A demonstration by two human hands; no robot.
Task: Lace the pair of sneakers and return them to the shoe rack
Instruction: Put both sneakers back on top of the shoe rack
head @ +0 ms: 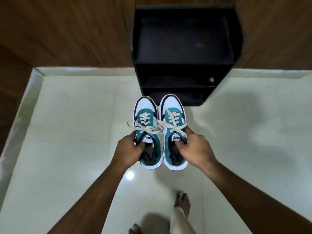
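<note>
Two teal, white and black sneakers with cream laces tied in bows hang side by side above the floor, toes pointing away from me. My left hand [128,147] grips the left sneaker [146,115] by its collar. My right hand [194,147] grips the right sneaker [173,112] the same way, thumb inside the opening. The black shoe rack [185,39] stands straight ahead against the wooden wall, its shelves dark and bare, just beyond the toes.
Glossy pale tile floor [76,132] spreads to both sides. Brown wooden panelling [59,31] runs along the back and left. My bare feet [183,203] and a light trouser leg show at the bottom edge.
</note>
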